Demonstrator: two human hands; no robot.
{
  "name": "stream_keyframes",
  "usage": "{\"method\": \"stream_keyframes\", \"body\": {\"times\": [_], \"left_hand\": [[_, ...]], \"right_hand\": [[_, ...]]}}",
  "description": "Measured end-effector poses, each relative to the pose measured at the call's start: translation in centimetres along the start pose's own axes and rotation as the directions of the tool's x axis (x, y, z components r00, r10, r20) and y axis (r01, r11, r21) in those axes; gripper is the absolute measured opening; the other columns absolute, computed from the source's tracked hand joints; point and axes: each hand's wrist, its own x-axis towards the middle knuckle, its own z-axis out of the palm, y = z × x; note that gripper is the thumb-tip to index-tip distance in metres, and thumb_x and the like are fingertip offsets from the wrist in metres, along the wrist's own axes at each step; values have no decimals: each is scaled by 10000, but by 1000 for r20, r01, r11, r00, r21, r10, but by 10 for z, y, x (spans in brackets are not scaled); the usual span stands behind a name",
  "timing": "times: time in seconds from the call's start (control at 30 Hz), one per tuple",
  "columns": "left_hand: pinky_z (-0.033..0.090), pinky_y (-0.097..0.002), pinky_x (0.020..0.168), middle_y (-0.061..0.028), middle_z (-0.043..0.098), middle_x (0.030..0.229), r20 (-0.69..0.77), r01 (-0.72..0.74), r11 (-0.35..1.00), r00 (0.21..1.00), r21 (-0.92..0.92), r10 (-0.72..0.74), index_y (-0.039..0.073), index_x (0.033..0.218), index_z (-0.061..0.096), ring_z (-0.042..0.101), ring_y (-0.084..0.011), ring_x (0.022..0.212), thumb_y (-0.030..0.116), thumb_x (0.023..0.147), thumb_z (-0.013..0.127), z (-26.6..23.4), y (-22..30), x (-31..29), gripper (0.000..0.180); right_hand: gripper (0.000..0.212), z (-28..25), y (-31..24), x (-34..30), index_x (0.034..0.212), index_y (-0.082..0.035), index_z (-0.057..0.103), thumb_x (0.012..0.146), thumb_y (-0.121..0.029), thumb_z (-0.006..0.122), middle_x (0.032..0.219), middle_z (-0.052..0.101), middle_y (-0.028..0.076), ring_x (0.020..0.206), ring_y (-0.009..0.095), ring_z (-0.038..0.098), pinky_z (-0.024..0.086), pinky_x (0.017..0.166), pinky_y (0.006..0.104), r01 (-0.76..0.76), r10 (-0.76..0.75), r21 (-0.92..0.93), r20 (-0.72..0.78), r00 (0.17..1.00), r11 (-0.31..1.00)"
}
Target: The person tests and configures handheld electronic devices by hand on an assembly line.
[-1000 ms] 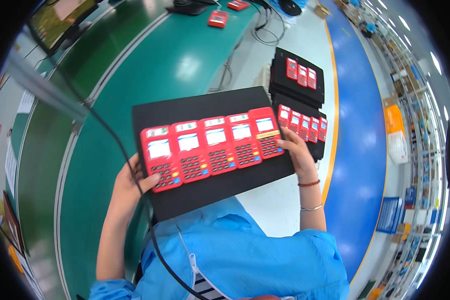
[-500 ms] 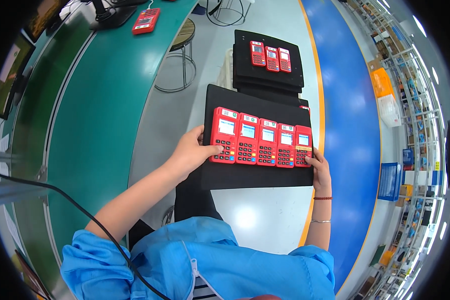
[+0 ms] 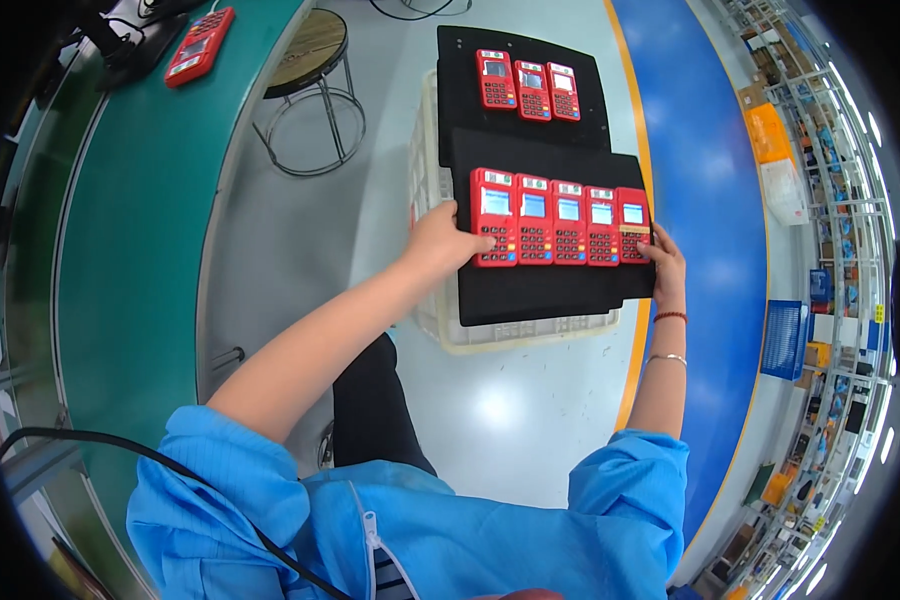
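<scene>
Over the white crate [image 3: 429,150], a black board [image 3: 540,295] bearing five red terminals [image 3: 568,235] is clamped at its side edges by fingers of the left hand [image 3: 442,243] and right hand [image 3: 670,270], thumbs on end terminals.

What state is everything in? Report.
Front black board: gripped both sides
Left hand: gripping board
Right hand: gripping board
Five red keypad devices on board: screens lit
Three farther red devices: face up
White crate: partly covered
Stool: upright, unoccupied
Tabletop red device: face up

Room's free btwn table [image 3: 120,200] & crate [image 3: 430,140], stool [image 3: 313,48] blocks far part
</scene>
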Motion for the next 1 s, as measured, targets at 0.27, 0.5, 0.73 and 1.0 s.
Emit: {"method": "stream_keyframes", "body": {"times": [0.27, 0.5, 0.73, 1.0], "left_hand": [[499, -368, 929, -216, 653, 1142, 32, -25, 919, 999, 394, 14, -62, 1280, 510, 638, -308, 1081, 248, 734, 796, 4, -10, 11, 690], [497, -357, 921, -226, 657, 1111, 38, 37, 985, 998, 169, -44, -50, 1397, 388, 652, -305, 1046, 322, 746, 780, 10, -39, 13, 846], [502, -342, 892, -210, 642, 1110, 14, 118, 993, 993, 28, -118, -54, 1437, 331, 643, -278, 1043, 354, 754, 774, 8, -50, -14, 911], [486, -373, 871, -111, 639, 980, 85, -140, 907, 990, 398, 115, 41, 1295, 562, 628, -257, 966, 233, 842, 690, -26, -60, -55, 508]], "right_hand": [[622, 5, 23, 17, 1373, 52, 492, 767, -7, 622, 1264, 608, 145, 1121, 217, 579, 456, 973, 317, -106, 102, -62, -64, 993, 992], [657, 11, 16, 6, 1430, 16, 425, 806, -45, 619, 1322, 570, 164, 1192, 223, 551, 428, 1013, 322, -155, 137, -168, -115, 984, 973], [696, 21, 14, -3, 1416, 16, 442, 816, -185, 731, 1321, 557, 198, 1216, 241, 540, 440, 1002, 337, -144, 100, -238, -188, 977, 961], [538, 17, 34, -22, 1268, 1, 582, 827, -259, 746, 1252, 604, 186, 1182, 290, 566, 457, 983, 383, 119, -330, -577, -276, 903, 808]]}}
